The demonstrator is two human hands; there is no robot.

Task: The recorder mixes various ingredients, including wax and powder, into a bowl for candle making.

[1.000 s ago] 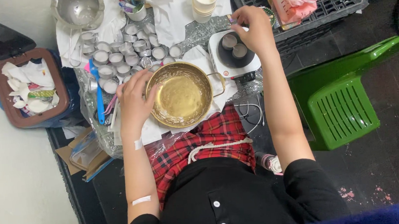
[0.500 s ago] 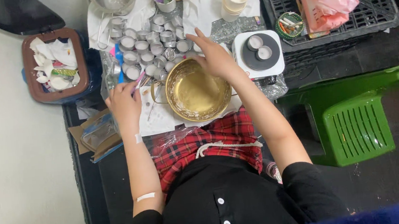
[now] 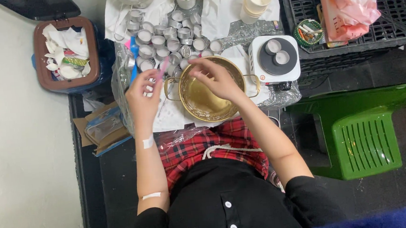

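**Packages and wrappers around the work spot**

- Pink plastic bag [image 3: 350, 6], crumpled and bulging, sits on the black crate [image 3: 398, 14] at upper right.
- Flat orange-brown packet [image 3: 323, 27] lies partly under the pink bag, at the crate's left edge; only a strip shows.
- Clear plastic pouch [image 3: 100, 128] with blue edging rests on a brown cardboard piece [image 3: 82, 125], on the floor left of the counter.
- Small green-and-yellow wrapper [image 3: 76, 62] lies among white crumpled papers in the brown bin [image 3: 43, 77] at upper left.
- No screens or signs in view.
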